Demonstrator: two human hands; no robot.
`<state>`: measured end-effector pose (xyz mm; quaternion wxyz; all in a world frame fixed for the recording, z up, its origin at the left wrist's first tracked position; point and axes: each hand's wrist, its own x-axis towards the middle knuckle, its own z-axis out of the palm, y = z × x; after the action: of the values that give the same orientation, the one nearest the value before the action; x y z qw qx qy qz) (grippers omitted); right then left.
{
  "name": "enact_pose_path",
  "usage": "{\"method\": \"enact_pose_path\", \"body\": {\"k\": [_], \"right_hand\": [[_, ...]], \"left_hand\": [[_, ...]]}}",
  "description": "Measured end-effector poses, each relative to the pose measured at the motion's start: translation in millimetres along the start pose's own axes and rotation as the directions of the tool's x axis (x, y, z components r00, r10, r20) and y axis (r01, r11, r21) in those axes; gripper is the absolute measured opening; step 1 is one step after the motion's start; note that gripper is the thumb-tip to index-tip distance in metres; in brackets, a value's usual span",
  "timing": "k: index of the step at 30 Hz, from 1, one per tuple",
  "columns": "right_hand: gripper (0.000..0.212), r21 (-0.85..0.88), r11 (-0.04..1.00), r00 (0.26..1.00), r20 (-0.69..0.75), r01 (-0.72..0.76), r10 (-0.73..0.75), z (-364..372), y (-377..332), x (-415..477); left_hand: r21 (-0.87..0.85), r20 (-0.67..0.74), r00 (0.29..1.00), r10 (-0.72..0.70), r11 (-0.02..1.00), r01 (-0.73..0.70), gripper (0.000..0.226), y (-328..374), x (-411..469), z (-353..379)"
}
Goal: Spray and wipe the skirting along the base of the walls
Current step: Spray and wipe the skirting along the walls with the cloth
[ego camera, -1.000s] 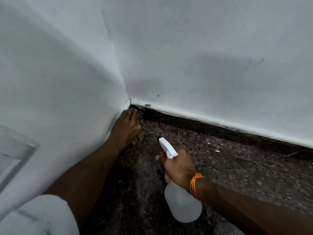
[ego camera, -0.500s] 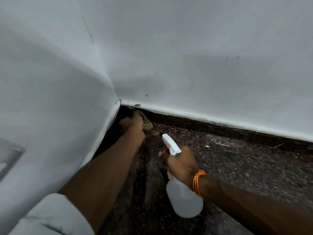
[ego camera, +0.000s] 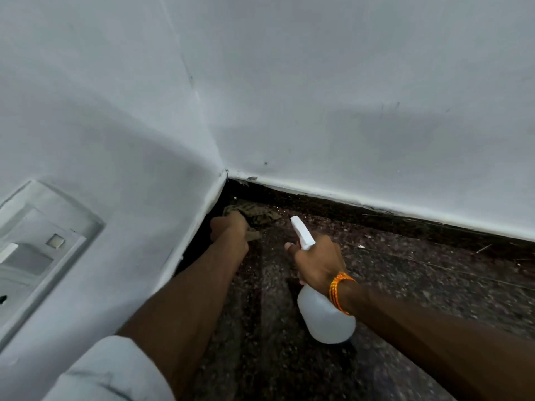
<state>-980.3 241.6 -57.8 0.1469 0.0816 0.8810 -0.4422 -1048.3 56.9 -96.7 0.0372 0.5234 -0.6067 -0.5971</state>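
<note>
A dark speckled stone skirting (ego camera: 376, 218) runs along the base of two white walls that meet in a corner (ego camera: 225, 175). My left hand (ego camera: 230, 230) is closed on a crumpled olive-brown cloth (ego camera: 254, 214) and holds it on the floor in the corner, against the skirting. My right hand (ego camera: 317, 260) grips the neck of a translucent white spray bottle (ego camera: 325, 316). Its white nozzle (ego camera: 301, 231) points toward the corner. An orange thread band sits on my right wrist.
The floor (ego camera: 419, 287) is dark speckled stone with a few specks of debris near the right skirting. A white switch or socket plate (ego camera: 34, 250) is set low in the left wall. White walls close off the left and the back.
My left hand with the cloth has slid off the left wall's skirting to the floor right in the corner. The bottle hand has stayed almost still. The view has swung left, showing the wall plate.
</note>
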Motion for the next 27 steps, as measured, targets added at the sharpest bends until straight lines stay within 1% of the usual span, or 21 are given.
{"method": "enact_pose_path", "body": {"k": [1,3,4,5,6,7,9,11,14,17,19,21,22,23,24,25,26,27], "right_hand": [[0.030,0.016,1.000,1.000,-0.004,0.000,0.000,-3,2,0],[0.030,0.050,0.998,1.000,-0.011,-0.026,0.026,-15,4,0],[0.030,0.070,0.997,0.999,-0.019,-0.039,0.040,-21,7,0],[0.030,0.083,0.995,0.998,-0.031,-0.048,0.051,-29,11,0],[0.030,0.088,0.995,0.997,-0.043,-0.057,0.061,-37,15,0],[0.030,0.092,0.994,0.997,-0.047,-0.063,0.067,-44,20,0],[0.029,0.091,0.993,0.994,-0.072,-0.079,0.086,-56,30,-1],[0.031,0.054,0.993,0.988,-0.115,-0.101,0.106,-61,41,2],[0.032,0.006,0.993,0.986,-0.120,-0.119,0.119,-60,46,5],[0.030,0.012,0.994,0.991,-0.075,-0.108,0.108,-53,40,4],[0.031,0.003,0.996,0.994,-0.063,-0.086,0.086,-48,34,6],[0.032,0.024,0.995,0.994,-0.053,-0.092,0.093,-46,33,6],[0.032,0.034,0.995,0.994,-0.045,-0.097,0.099,-45,31,5],[0.032,0.043,0.994,0.994,-0.038,-0.100,0.102,-45,32,5],[0.032,0.053,0.993,0.994,-0.034,-0.102,0.104,-46,31,4],[0.032,0.058,0.993,0.994,-0.033,-0.103,0.105,-46,32,4],[0.031,0.051,0.993,0.994,-0.037,-0.103,0.105,-46,33,3],[0.030,0.035,0.995,0.994,-0.046,-0.099,0.100,-48,33,3]], "left_hand": [[-0.058,0.037,0.999,-0.012,0.998,0.014,0.040,1,2,11],[-0.192,0.094,0.995,-0.009,0.981,0.027,0.039,9,2,34],[-0.259,0.130,0.992,0.005,0.965,0.029,0.034,19,-10,44],[-0.284,0.161,0.987,0.018,0.958,0.029,0.025,23,-14,54],[-0.292,0.141,0.990,0.024,0.956,0.018,0.015,24,-19,67],[-0.310,0.128,0.991,0.024,0.951,0.017,0.011,23,-27,73],[-0.292,0.105,0.994,0.008,0.956,0.023,0.012,14,-34,87],[-0.194,0.099,0.995,0.020,0.981,-0.001,0.022,5,-40,94],[-0.106,0.195,0.981,0.021,0.994,0.000,0.031,-3,-54,102],[-0.066,0.235,0.972,0.027,0.998,-0.011,0.031,-5,-36,101],[-0.073,0.139,0.990,0.008,0.997,0.002,0.032,6,-8,95],[-0.009,0.037,0.999,-0.011,1.000,0.012,0.037,21,-2,81],[0.024,0.021,1.000,0.010,1.000,-0.011,0.037,25,-6,77],[0.001,0.060,0.998,0.033,0.999,-0.033,0.034,26,-11,79],[0.006,0.117,0.991,0.065,0.998,-0.066,0.025,22,-23,83],[0.025,0.156,0.985,0.067,0.997,-0.071,0.017,14,-38,89],[0.056,0.204,0.974,0.101,0.992,-0.114,0.014,5,-50,94],[0.132,0.265,0.950,0.166,0.970,-0.207,0.016,-7,-58,102]]}}
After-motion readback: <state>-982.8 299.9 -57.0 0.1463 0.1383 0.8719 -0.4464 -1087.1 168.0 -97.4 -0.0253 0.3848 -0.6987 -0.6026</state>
